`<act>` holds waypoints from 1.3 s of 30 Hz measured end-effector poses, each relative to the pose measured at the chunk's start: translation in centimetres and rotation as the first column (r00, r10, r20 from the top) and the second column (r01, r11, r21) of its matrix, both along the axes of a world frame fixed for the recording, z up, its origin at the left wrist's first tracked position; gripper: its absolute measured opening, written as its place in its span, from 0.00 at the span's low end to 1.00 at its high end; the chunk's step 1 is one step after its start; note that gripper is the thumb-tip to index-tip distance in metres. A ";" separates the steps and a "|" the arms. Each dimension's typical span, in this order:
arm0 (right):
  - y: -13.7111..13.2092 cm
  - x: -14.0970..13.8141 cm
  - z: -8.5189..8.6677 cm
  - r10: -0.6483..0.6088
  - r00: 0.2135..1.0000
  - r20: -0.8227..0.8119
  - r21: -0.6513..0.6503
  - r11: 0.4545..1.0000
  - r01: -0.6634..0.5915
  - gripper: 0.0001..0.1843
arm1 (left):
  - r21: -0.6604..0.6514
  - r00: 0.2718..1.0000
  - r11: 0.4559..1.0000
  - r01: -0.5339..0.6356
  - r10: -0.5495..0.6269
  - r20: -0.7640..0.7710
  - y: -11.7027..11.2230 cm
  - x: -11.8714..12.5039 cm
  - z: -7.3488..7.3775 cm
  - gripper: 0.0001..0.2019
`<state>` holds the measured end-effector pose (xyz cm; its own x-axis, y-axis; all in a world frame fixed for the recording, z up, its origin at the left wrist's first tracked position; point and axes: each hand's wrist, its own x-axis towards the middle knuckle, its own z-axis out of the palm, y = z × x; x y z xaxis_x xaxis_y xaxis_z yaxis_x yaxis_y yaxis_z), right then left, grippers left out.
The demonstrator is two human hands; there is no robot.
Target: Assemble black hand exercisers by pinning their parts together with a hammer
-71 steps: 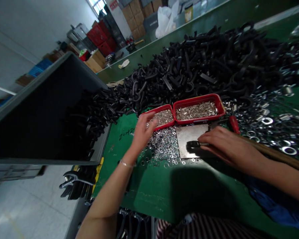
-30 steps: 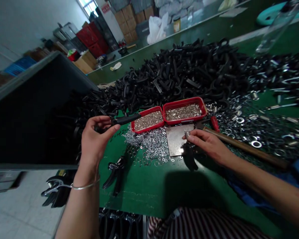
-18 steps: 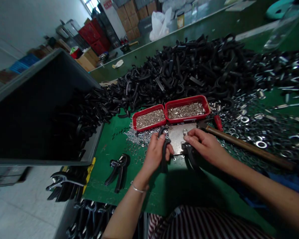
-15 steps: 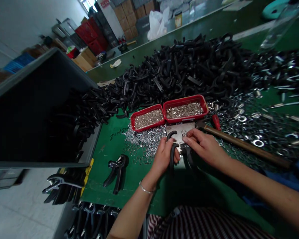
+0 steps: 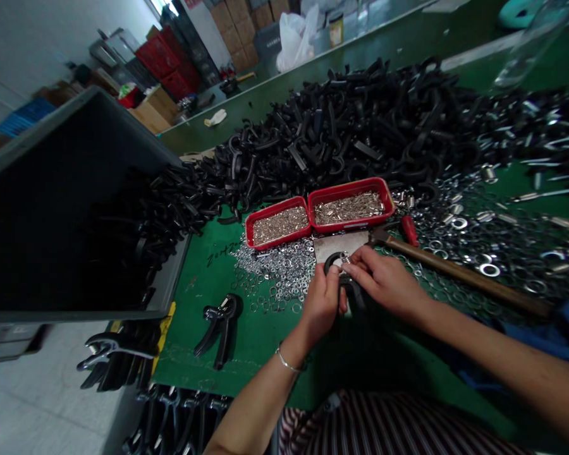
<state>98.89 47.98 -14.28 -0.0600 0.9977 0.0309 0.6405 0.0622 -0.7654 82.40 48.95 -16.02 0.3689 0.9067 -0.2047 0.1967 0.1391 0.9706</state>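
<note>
My left hand (image 5: 318,300) is closed around a black clamp handle (image 5: 332,259), whose curved jaw sticks up past the thumb. Between the thumb and fingers of my right hand (image 5: 391,281) is a small silver coil spring (image 5: 345,258), right beside that jaw. A second dark handle piece (image 5: 358,296) shows below the right fingers; how it is gripped is partly hidden. Both hands are close together at the near edge of a flat metal plate (image 5: 339,245). An assembled spring clamp (image 5: 220,328) lies on the green tabletop (image 5: 260,354) to the left.
Two red trays (image 5: 277,243) of small metal pins stand beyond the hands, with loose washers (image 5: 284,275) in front. A hammer (image 5: 464,272) lies at right, near scattered springs and rings. Black handles (image 5: 360,133) are heaped behind. A large grey bin (image 5: 88,313) leans at left.
My hands have come closer together. The handle in my left hand has tilted to the right, bringing its jaw up to the spring in my right fingers.
</note>
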 end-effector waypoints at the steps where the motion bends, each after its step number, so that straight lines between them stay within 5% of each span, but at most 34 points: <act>1: 0.0 -0.1 -0.1 0.002 1.000 -0.013 0.002 1.000 -0.002 0.13 | 0.009 1.000 1.000 0.000 0.000 -0.007 -0.1 0.1 0.0 0.19; 12: -0.7 -0.2 1.0 0.052 0.992 -0.113 0.001 0.999 -0.052 0.14 | 0.193 0.955 0.979 -0.071 0.122 -0.269 -0.9 -1.3 0.4 0.16; 19: -0.8 0.7 0.9 0.274 0.919 -0.283 -0.177 0.927 -0.331 0.18 | 0.245 0.930 0.935 0.257 -0.171 -0.324 -0.6 -2.7 1.1 0.27; 27: -1.9 -0.1 0.7 0.235 0.971 -0.049 -0.280 0.930 -0.239 0.17 | 0.164 0.835 0.892 0.422 -0.312 -0.454 -0.6 -2.5 2.1 0.42; 31: 1.6 1.9 1.2 0.270 0.957 0.103 -0.249 0.939 -0.237 0.22 | 0.226 0.812 0.854 0.469 -0.315 -0.492 3.6 -1.6 1.5 0.38; 34: 6.1 5.0 1.2 0.190 0.952 0.238 -0.028 0.982 -0.189 0.18 | 0.325 0.778 0.805 0.496 -0.247 -0.577 6.8 -0.7 0.5 0.29; 36: 9.0 7.1 0.7 0.095 0.921 0.378 0.150 0.975 -0.162 0.14 | 0.341 0.686 0.754 0.562 -0.194 -0.702 8.1 0.0 0.5 0.23; 39: 12.5 9.1 -0.6 0.049 0.827 0.560 0.205 0.959 -0.196 0.15 | 0.313 0.509 0.654 0.689 -0.128 -0.851 9.7 1.2 2.2 0.19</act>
